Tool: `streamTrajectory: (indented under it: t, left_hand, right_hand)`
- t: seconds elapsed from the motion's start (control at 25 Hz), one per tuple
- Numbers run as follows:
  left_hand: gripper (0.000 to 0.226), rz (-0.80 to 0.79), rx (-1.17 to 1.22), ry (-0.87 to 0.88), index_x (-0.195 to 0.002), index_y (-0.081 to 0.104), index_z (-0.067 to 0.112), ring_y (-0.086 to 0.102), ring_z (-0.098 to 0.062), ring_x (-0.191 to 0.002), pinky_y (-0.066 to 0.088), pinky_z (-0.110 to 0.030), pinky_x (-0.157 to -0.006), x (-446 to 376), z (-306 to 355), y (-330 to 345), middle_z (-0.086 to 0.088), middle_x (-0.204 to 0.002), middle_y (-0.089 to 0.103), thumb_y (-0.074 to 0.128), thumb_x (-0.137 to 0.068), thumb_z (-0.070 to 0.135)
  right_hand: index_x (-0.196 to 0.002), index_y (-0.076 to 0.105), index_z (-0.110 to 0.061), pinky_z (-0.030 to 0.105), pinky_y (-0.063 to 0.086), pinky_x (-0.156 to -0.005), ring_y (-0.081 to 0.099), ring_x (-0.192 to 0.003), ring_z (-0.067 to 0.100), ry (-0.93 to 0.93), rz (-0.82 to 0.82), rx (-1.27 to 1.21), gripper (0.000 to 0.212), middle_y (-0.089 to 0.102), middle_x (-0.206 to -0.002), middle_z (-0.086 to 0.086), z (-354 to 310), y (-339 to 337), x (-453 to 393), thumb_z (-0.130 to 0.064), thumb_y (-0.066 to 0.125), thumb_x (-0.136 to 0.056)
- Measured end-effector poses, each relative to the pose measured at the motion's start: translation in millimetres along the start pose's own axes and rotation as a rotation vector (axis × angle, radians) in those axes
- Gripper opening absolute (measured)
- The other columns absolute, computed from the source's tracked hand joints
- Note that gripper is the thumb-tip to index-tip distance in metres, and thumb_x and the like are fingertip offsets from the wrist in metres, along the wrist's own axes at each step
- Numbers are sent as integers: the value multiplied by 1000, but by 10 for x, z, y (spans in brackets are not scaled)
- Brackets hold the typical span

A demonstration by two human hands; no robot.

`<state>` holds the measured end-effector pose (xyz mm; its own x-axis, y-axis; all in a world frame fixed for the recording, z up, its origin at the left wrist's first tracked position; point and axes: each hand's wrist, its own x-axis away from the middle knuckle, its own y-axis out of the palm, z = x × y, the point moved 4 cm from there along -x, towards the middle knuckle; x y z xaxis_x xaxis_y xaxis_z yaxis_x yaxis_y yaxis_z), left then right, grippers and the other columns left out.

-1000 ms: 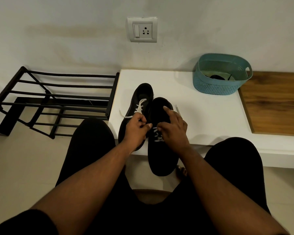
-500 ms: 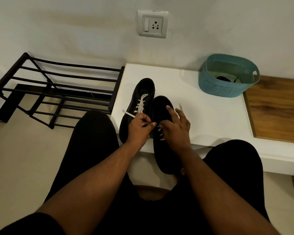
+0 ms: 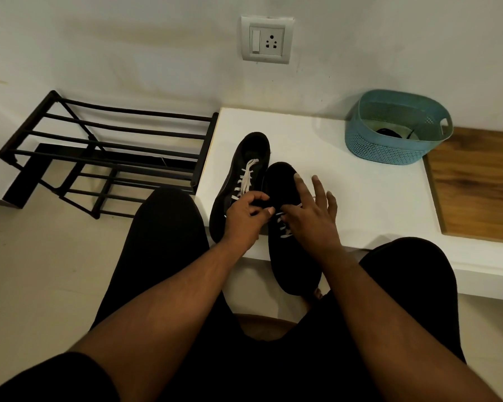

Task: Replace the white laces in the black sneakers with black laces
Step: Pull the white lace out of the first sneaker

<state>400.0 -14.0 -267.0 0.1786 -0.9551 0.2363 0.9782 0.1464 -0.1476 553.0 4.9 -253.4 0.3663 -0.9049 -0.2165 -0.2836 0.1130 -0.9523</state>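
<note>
Two black sneakers lie side by side on the white tabletop, long axes running away from the person. The near sneaker overhangs the front edge; the far sneaker sits to its left, white laces still threaded. The left hand's grip pinches a lace at the near sneaker's eyelets. The right hand rests on that sneaker, fingers spread, grip released. A teal basket holding something black stands well apart at right, a black shoe rack at left.

The scene is dimly, warmly lit; soft shadows are cast beneath the basket; edges are bowed by wide-angle distortion.
</note>
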Motion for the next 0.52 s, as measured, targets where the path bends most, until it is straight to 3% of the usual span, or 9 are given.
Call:
streamTrajectory:
  t: [0.12,0.16,0.2,0.28,0.36,0.44,0.52]
  left_hand:
    - [22,0,-56,22,-109,73,11,68,-4,-91,54,-17,-85,-39,-53,-10,-2,-99,73,70,-87,9]
    - [21,4,-81,33,-108,74,11,67,-1,-90,52,-13,-85,-47,-56,-13,-2,-100,74,70,-87,10]
    - [20,7,-104,43,-107,74,12,66,1,-90,51,-11,-84,-55,-54,-13,-1,-100,74,70,-87,12]
    - [19,11,-145,71,-105,75,14,66,2,-91,51,-14,-88,-55,-48,-15,2,-99,74,70,-87,14]
    - [19,5,-219,109,-106,75,16,65,2,-93,52,-19,-92,-16,-10,-12,6,-100,72,69,-89,17]
    - [21,-9,-383,179,-111,73,20,64,-4,-95,53,-24,-90,12,58,14,6,-103,71,65,-91,24]
    - [23,-23,-606,258,-112,71,22,61,-12,-90,52,-28,-80,29,168,96,3,-103,64,59,-94,28]
  right_hand:
    - [-79,71,-20,48,26,-106,30,-140,34,-37,119,-213,2,47,-145,7,35,-47,-5,-22,72,-80]
    - [-81,72,-18,42,26,-107,34,-137,30,66,214,-363,2,50,-142,7,120,-142,-12,-20,71,-82]
    - [-84,71,-17,38,28,-108,38,-134,26,265,341,-533,1,52,-138,7,309,-215,3,-18,71,-83]
    - [-84,66,-23,42,38,-107,49,-121,21,770,598,-844,4,57,-128,8,797,-236,147,-20,68,-85]
    - [-82,64,-30,48,46,-99,57,-104,22,1090,725,-950,7,62,-118,12,1142,-234,308,-36,66,-79]
    - [-106,66,-31,48,42,-105,53,-116,25,1136,548,-900,30,54,-132,11,1155,-245,296,-38,70,-78]
    - [-136,49,-25,45,29,-113,34,-136,27,938,293,-740,60,36,-149,6,913,-236,214,-29,74,-82]
